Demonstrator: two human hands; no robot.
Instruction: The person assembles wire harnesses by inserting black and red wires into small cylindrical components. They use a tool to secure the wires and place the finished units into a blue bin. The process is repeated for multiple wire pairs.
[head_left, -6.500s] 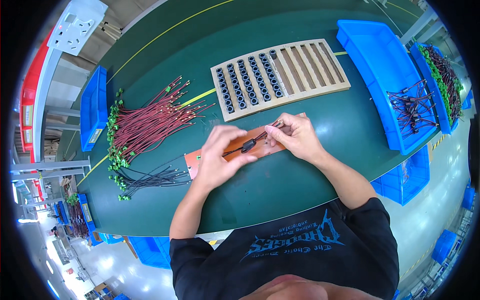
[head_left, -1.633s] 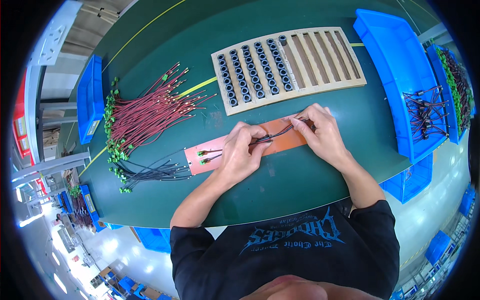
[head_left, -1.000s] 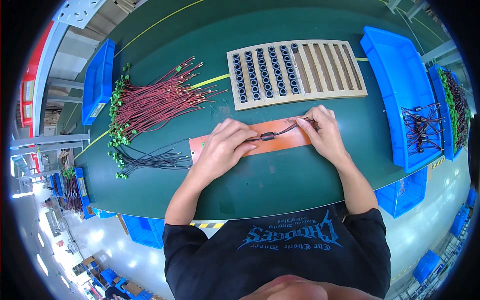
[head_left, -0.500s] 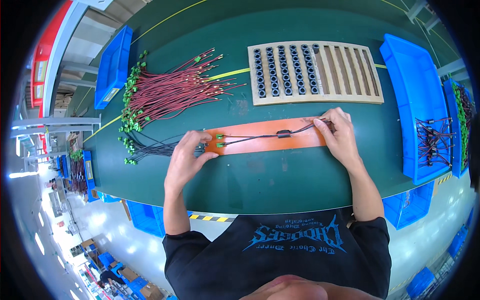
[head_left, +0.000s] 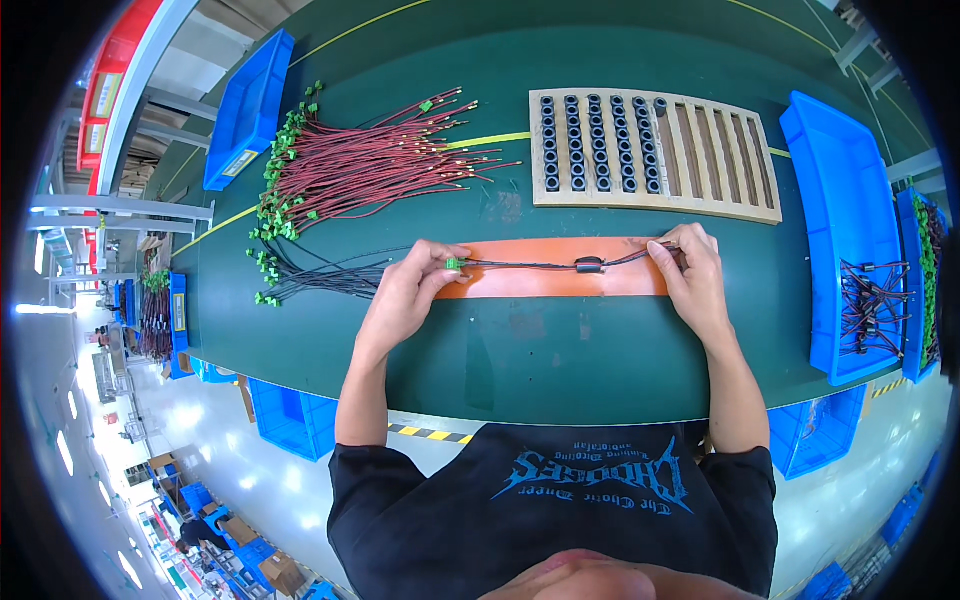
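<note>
My left hand pinches the green connectors at the left end of a pair of dark wires. Between finger and thumb, my right hand holds the other end of these wires, whose tips are hidden by the fingers. A black ferrite core surrounds the wires, nearer to my right hand. Beneath them lies an orange strip, flat on the green table.
Red wires with green connectors lie piled at the far left, with black wires nearer. A wooden rack holds rows of black cores, several slots bare. Blue bins flank the table; the right bin contains finished-looking wire assemblies.
My left hand has moved from the strip's left end onto the green connectors, which have come together. The two spread wires now run close side by side. My right hand keeps its grip.
</note>
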